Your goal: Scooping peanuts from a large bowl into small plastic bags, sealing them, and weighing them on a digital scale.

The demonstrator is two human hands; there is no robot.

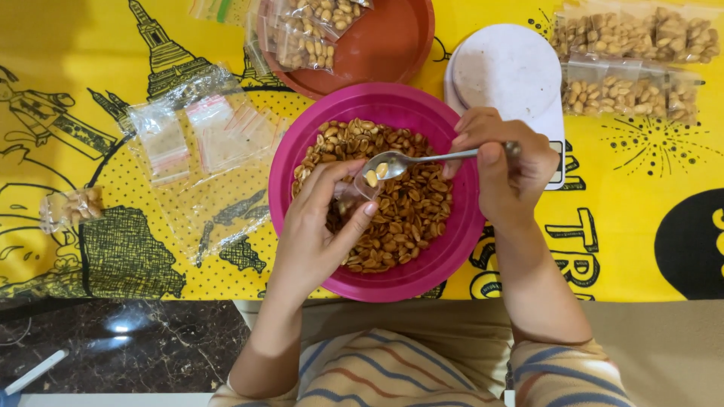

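A magenta bowl (445, 249) full of roasted peanuts (411, 211) sits in the middle of the yellow printed cloth. My left hand (317, 226) holds a small clear plastic bag (354, 190) open above the peanuts. My right hand (505, 162) grips a metal spoon (407, 160) by its handle. The spoon's bowl carries a couple of peanuts and hovers right at the bag's mouth.
Empty zip bags (204, 136) lie left of the bowl. A red-brown plate (385, 45) with filled peanut bags stands behind it. A white kitchen scale (509, 71) is at the back right, beside more filled bags (633, 68). One filled bag (72, 207) lies far left.
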